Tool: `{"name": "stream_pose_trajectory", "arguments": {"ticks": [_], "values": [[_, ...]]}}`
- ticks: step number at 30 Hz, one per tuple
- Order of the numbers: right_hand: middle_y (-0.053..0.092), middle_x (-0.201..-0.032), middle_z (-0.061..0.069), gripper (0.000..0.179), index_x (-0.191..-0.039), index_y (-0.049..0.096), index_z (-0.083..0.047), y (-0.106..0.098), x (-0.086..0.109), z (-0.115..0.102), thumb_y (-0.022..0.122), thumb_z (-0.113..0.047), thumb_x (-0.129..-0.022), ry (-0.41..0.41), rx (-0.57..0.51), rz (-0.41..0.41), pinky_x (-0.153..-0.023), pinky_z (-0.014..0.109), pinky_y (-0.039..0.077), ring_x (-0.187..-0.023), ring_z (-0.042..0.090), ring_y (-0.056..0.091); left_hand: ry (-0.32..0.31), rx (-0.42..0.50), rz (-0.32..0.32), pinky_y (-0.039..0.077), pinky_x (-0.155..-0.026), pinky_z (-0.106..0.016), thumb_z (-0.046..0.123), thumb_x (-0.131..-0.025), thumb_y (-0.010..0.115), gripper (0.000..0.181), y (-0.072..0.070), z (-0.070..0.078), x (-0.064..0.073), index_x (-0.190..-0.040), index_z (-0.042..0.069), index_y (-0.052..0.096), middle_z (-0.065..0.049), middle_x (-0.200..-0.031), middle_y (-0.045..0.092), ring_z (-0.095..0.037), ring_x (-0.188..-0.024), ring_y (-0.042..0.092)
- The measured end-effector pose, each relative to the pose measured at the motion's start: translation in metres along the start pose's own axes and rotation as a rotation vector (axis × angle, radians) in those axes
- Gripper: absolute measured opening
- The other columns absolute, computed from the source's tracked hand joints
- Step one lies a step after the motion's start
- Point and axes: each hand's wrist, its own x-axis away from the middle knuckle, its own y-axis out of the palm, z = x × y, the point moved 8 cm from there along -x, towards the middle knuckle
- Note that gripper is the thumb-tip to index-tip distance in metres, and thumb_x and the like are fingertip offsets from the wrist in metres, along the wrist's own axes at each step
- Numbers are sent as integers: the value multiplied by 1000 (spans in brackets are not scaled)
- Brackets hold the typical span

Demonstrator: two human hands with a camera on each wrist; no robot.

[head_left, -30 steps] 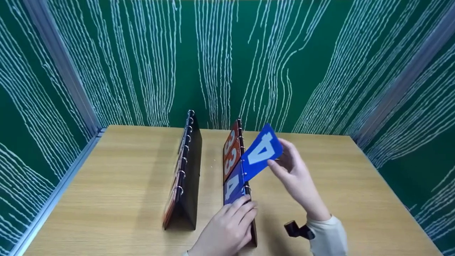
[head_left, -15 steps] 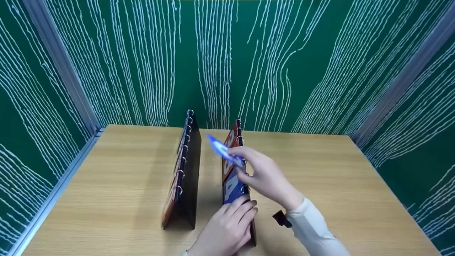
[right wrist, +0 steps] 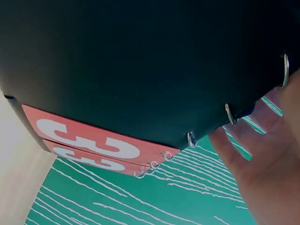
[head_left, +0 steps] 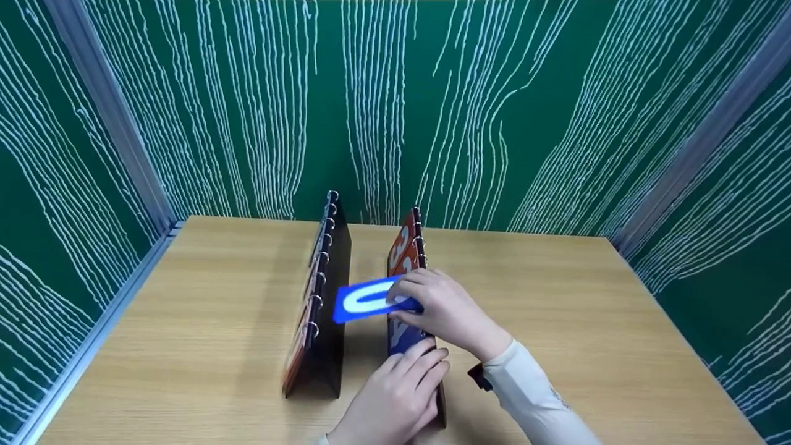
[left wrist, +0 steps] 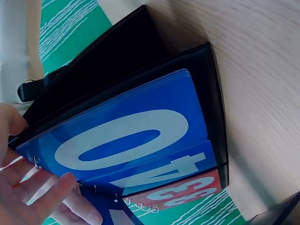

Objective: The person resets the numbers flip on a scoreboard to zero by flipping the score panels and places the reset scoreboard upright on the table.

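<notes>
- the right hand (head_left: 442, 315) is bent over the ridge of a black flip-card stand (head_left: 440, 405), its thumb and fingers closed on a raised blue card (head_left: 371, 299).
- the raised blue card carries a white rounded figure, partly hidden by the fingers; it juts out from the ridge across the gap, its outer end pointing to a second stand (head_left: 334, 290). whether the two touch cannot be told.
- the left hand (head_left: 398, 395) grips the near end of the same ridge, fingers draped over the top beside the rings (right wrist: 191, 139).
- on the card face, seen from the left wrist, a large blue zero card (left wrist: 117, 140) lies closest to the left hand; next to it comes a blue four card (left wrist: 159, 171), then two red three cards (right wrist: 84, 133).
- the second stand is tent-shaped, ringed along its top, and stands apart from the first.
- both stand on a wood-grain table (head_left: 605, 309), with a green wall (head_left: 550, 93) marked in wavy white lines behind.
- a pale sleeve (head_left: 537, 395) covers the right forearm, a small black device (head_left: 479, 377) at its wrist.
</notes>
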Motion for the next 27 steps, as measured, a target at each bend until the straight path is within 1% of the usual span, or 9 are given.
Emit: {"name": "stream_pose_trajectory", "arguments": {"ticks": [3,5,8,10,12,15,19,23,27], "values": [[76,-104,-4,23,-105,75,-19,5,1,5,68,-40,-95,41,14,-22,-103,44,51,-104,17,68,-5,15,-6,54,-92,-26,28,-79,69,43,0,-1,0,-117,10,68,-1,-123,70,-19,-123,63],[76,-103,-3,32,-106,75,-18,8,1,7,57,-44,-101,67,21,-40,-105,45,49,-106,19,68,-10,23,-10,53,-92,-25,28,-79,70,43,0,-1,0,-118,10,68,-1,-123,70,-18,-123,63],[77,-106,0,38,-107,76,-15,11,2,10,48,-41,-106,91,14,-50,-107,45,47,-111,21,68,-11,25,-15,53,-91,-25,29,-79,70,43,0,0,0,-118,10,68,-1,-124,70,-18,-123,63],[77,-107,1,39,-106,77,-14,12,3,10,47,-40,-106,95,4,-54,-107,44,47,-111,22,69,-14,28,-14,53,-91,-25,28,-79,70,43,0,0,1,-118,10,68,-1,-124,70,-18,-122,63],[78,-106,1,39,-102,78,-14,13,2,9,47,-38,-107,85,3,-61,-108,44,47,-111,22,69,-17,33,-9,53,-92,-25,28,-79,70,42,-1,-1,1,-117,10,68,-1,-124,70,-18,-122,63],[78,-100,1,40,-94,77,-13,13,1,6,47,-35,-107,62,4,-74,-107,43,47,-103,20,71,-22,45,3,53,-92,-25,26,-81,67,39,-1,-1,1,-117,10,68,-1,-123,70,-18,-120,64],[77,-84,-1,45,-81,75,-11,14,1,5,45,-32,-108,48,-14,-82,-108,41,46,-86,17,71,-18,51,14,54,-92,-26,23,-85,61,35,0,-2,1,-117,10,67,-2,-123,70,-18,-121,63],[75,-76,-1,46,-75,73,-11,16,1,7,46,-29,-108,55,-39,-77,-107,40,46,-79,15,69,-22,62,15,54,-93,-26,23,-83,64,37,-1,-2,1,-117,9,68,-2,-123,70,-18,-121,63],[73,-73,-1,44,-72,70,-11,17,1,7,47,-25,-107,55,-61,-72,-107,40,46,-77,16,68,-28,59,6,54,-93,-26,24,-81,66,39,-1,-2,2,-117,10,68,-2,-123,70,-18,-120,63]]}}
